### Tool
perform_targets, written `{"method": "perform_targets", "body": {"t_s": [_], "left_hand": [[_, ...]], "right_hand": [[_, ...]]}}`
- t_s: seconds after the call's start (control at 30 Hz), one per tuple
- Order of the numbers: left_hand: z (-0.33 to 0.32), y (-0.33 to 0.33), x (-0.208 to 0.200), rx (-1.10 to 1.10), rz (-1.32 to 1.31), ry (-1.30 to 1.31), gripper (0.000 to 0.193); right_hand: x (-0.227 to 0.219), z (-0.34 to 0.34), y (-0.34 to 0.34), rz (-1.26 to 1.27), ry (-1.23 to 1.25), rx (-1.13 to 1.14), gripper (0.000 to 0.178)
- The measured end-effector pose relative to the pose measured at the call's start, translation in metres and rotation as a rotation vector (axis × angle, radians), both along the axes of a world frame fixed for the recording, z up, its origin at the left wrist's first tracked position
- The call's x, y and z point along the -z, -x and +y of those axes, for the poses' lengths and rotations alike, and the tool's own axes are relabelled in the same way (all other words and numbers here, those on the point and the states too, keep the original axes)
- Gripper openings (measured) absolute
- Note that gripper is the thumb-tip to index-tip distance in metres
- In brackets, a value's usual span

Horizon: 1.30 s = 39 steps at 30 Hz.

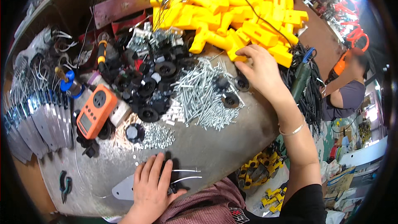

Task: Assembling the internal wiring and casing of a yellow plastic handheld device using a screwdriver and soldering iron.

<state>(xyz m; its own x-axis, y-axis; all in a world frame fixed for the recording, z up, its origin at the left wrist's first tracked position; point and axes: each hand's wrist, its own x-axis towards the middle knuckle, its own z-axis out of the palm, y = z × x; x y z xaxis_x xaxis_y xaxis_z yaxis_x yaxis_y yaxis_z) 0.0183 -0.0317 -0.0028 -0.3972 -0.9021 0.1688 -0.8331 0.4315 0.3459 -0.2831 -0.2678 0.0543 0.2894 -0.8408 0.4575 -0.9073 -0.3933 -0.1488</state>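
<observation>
My left hand (152,184) lies with its fingers stretched out over a flat grey plate (122,189) at the near edge of the bench. Two white wires (186,174) stick out to the right from under that hand, and a small black part (173,188) shows beside its thumb. Further off, my right hand (260,69) reaches to the pile of yellow plastic housings (224,6). Its fingers are bent and apart, with the fingertips at a housing on the pile's near edge; whether they touch it I cannot tell. Long screws (203,95) lie heaped left of this hand.
Black round parts (166,69), an orange meter (97,112), a screwdriver (102,52) and a blue spool (71,84) crowd the left side. Pliers (65,186) lie near left. Grey plates (41,124) stand stacked at far left. Black cables (309,87) hang right, near another person (346,95).
</observation>
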Motion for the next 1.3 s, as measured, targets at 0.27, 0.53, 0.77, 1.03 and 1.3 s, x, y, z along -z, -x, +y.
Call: {"method": "perform_targets", "body": {"t_s": [0.27,0.53,0.77,1.03,1.3], "left_hand": [[-0.003,0.006,-0.009,0.040,-0.046,0.069,0.089],[0.019,-0.041,-0.039,-0.031,0.427,-0.216,0.090],[-0.003,0.015,-0.054,0.081,1.539,-0.759,0.117],[-0.002,0.028,-0.071,-0.396,1.412,-0.441,0.140],[0.006,0.022,-0.085,-0.142,1.067,-0.453,0.090]], "right_hand": [[0.027,-0.075,-0.020,0.203,0.207,0.028,0.045],[-0.057,0.002,0.003,-1.252,-0.447,-0.419,0.037],[-0.031,0.114,-0.069,-1.515,-1.295,-0.839,0.051],[-0.006,0.169,-0.081,-0.658,-0.617,-0.809,0.097],[-0.011,0.177,-0.075,-0.563,-0.528,-0.842,0.102]]}}
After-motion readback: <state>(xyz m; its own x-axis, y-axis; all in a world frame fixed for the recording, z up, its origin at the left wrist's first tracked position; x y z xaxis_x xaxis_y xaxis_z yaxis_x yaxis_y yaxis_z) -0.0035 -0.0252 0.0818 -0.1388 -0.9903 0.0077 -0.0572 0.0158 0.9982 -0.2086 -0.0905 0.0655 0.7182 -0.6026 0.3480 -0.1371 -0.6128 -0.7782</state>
